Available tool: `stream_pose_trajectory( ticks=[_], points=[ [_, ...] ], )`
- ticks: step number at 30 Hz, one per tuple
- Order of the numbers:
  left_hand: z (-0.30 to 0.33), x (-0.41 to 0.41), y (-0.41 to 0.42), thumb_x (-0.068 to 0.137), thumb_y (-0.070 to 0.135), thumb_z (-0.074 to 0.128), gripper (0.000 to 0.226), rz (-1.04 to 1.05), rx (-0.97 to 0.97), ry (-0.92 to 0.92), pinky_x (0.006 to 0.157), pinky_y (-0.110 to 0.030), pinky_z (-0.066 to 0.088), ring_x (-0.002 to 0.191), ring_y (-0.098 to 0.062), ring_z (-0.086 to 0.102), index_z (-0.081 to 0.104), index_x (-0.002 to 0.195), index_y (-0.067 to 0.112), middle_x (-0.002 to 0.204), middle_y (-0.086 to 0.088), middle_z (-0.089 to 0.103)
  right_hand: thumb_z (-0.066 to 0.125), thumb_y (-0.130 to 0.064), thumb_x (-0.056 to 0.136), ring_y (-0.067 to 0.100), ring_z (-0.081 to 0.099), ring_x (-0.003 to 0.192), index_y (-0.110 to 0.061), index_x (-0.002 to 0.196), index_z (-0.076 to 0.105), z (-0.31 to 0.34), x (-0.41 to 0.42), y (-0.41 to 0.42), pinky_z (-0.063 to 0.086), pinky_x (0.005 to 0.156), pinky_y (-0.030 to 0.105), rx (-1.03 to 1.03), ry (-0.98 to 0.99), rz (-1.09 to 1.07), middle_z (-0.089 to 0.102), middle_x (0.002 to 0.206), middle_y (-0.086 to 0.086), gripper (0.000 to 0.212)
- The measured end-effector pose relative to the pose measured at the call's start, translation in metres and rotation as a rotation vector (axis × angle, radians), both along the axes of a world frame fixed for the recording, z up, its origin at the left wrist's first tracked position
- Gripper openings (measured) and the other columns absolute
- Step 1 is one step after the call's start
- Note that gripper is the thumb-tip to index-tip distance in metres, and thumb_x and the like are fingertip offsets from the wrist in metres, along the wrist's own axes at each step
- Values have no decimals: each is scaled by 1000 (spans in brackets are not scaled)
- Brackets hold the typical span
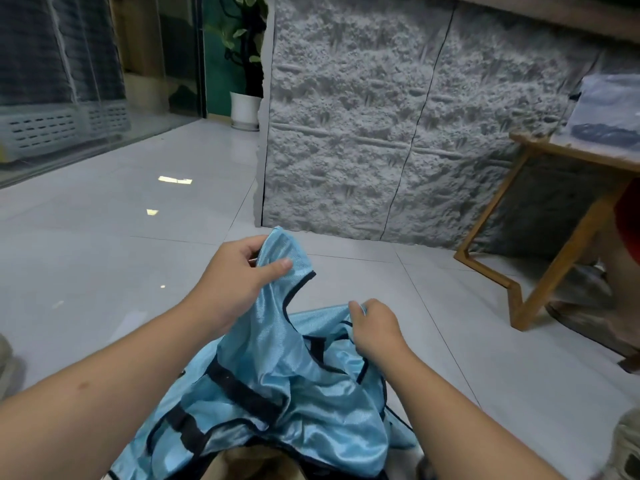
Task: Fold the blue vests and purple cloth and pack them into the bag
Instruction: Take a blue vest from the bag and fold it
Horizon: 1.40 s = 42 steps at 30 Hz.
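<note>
Left hand (239,271) pinches a shoulder strap of the blue vest (277,393); right hand (374,329) grips its other strap

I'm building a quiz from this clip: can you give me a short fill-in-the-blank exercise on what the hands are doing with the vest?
1. Both hands grip a shiny vest whose colour is ____.
2. The left hand holds a shoulder strap higher than the ____ hand holds its part.
3. The vest's edges are trimmed in a ____ binding.
4. The white pot holds a green ____.

Missing words: blue; right; dark; plant
</note>
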<state>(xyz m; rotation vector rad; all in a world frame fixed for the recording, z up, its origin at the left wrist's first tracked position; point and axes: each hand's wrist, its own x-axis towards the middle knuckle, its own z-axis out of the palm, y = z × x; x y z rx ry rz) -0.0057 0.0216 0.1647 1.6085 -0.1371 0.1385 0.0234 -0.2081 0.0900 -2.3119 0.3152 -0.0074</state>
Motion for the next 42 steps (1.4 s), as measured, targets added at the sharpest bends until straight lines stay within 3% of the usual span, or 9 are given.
stream_pose_trajectory(
  ticks=[6,12,17,21,24,30,35,39,42],
  points=[
    [32,10,12,93,-4,69,24,-25,-90,12,82,-41,61,91,-31,75,76,110,11,102,-15,79,78,-30,91,24,69,78,-17,102,58,47,8,-8,54,66,31,325,68,19,73,97,9,26],
    [68,26,13,91,-7,65,26,-176,-258,65,79,-39,64,88,-30,74,74,113,3,100,-18,77,78,-5,83,22,65,72,-26,114,67,70,17,-16,55,65,31,163,107,166,65,90,8,39],
    [62,25,13,83,-10,65,41,-235,-305,82,81,-42,63,90,-31,74,71,121,5,106,-20,76,84,-17,84,17,65,81,-23,106,75,47,13,-6,53,73,27,125,89,267,65,101,3,25],
    [51,26,17,85,-15,62,41,-191,-343,104,87,-46,62,93,-33,73,71,118,7,109,-20,75,79,-27,87,22,68,115,-30,107,77,27,9,2,55,94,36,-77,79,386,72,120,3,21],
    [53,26,20,86,-13,66,41,-185,-253,87,88,-45,60,96,-31,74,72,118,11,110,-15,77,64,-36,101,15,72,109,-21,106,80,24,-1,10,54,105,43,229,33,389,79,112,-1,22],
    [52,19,8,89,-10,68,35,-222,-109,75,91,-43,59,100,-29,74,74,116,12,112,-12,77,77,-45,86,27,71,98,-3,112,72,57,-15,39,55,85,37,807,-32,436,76,108,12,50],
    [50,12,3,93,-1,69,23,-235,-104,77,79,-34,62,92,-25,75,74,114,7,109,-12,78,76,-14,94,34,75,105,-7,119,72,83,-18,42,59,92,46,780,-107,447,78,114,15,27],
    [50,10,3,95,6,69,15,-206,-136,68,75,-32,61,88,-24,76,76,109,6,102,-13,79,80,-13,91,34,74,89,6,119,60,76,-20,41,58,76,41,683,-26,462,74,111,29,39],
    [48,11,6,96,6,68,16,-179,-224,90,77,-37,62,88,-28,75,76,109,4,102,-17,78,81,-14,91,26,73,80,1,112,60,62,-26,39,55,66,30,654,69,476,77,96,18,33]
  ],
)
